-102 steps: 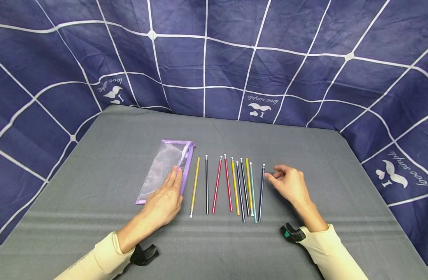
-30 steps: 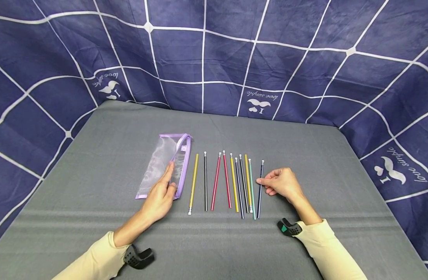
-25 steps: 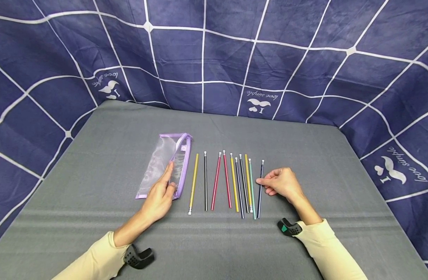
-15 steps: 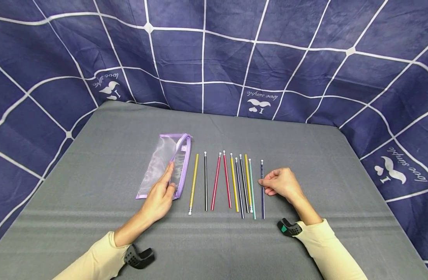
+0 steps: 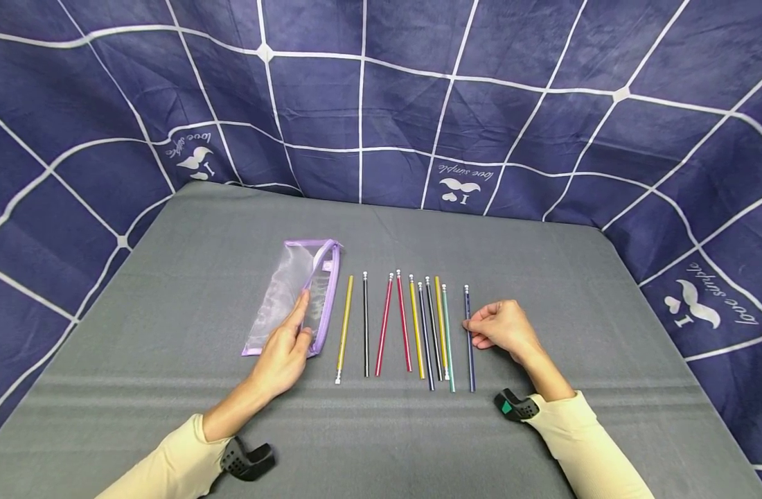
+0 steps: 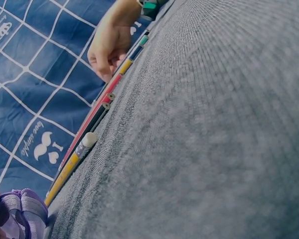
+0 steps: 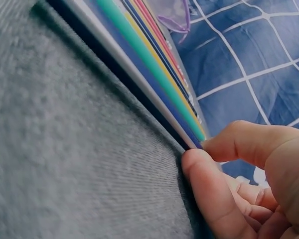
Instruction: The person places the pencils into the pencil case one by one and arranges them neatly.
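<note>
In the head view my left hand (image 5: 284, 352) lies on a sheer mesh zip pouch (image 5: 280, 294) with purple edging. Its extended fingers rest along the parted zip edge, and the mouth gapes on the pouch's right side. My right hand (image 5: 504, 330) pinches a dark blue pencil (image 5: 470, 360) between thumb and fingertips, above the pencil's middle. The right wrist view shows thumb (image 7: 239, 142) and fingertip meeting at this pencil, close over the cloth. Left of it lie a green pencil (image 5: 449, 343), a yellow pencil (image 5: 346, 326), a black pencil (image 5: 366, 326), a red pencil (image 5: 385, 326) and several others.
Grey cloth (image 5: 381, 443) covers the table. Behind and at both sides hangs a navy curtain (image 5: 400, 104) with white grid lines. A black wrist camera (image 5: 250, 461) sits on the left sleeve, another wrist camera (image 5: 515, 405) on the right.
My left hand has turned on its side and the pouch mouth has parted. My right hand has taken hold of the blue pencil, whose near end has swung right, away from the green pencil.
</note>
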Demonstrator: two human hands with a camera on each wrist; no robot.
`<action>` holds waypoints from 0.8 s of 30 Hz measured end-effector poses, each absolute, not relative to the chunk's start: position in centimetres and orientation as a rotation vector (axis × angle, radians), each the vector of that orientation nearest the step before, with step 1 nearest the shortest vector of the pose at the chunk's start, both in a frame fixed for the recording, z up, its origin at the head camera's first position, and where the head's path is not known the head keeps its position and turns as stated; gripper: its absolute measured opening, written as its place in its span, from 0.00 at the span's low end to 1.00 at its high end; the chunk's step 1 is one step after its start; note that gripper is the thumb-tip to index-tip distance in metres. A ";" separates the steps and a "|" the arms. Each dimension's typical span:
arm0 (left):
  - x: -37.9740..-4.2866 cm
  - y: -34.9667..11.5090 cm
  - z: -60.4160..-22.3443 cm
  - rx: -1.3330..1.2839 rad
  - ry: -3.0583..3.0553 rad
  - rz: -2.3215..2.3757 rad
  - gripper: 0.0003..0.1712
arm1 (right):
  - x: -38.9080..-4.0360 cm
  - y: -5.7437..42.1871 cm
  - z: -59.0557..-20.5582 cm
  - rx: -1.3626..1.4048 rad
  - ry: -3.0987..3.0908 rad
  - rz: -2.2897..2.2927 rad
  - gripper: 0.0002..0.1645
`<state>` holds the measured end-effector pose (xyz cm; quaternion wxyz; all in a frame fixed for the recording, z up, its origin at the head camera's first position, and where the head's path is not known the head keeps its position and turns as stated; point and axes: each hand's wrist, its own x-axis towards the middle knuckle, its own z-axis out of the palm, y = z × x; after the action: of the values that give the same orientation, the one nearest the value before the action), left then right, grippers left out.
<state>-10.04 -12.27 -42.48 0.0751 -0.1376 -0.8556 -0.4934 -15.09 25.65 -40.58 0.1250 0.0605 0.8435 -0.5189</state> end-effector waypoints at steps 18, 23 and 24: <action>-10.0 -12.4 -42.5 -0.424 -2.565 -1.472 0.35 | -15.2 24.8 -39.5 0.149 2.340 -1.704 0.11; -10.0 -12.4 -42.5 -0.427 -2.561 -1.479 0.35 | -15.4 24.4 -39.4 0.128 2.325 -1.726 0.12; -10.0 -12.4 -42.5 -0.427 -2.560 -1.480 0.35 | -15.5 24.3 -39.4 0.125 2.322 -1.732 0.12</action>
<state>-9.99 -12.37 -42.53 0.0769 -0.1427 -0.8544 -0.4938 -15.51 24.33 -39.41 0.1206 0.0428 0.7949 -0.5931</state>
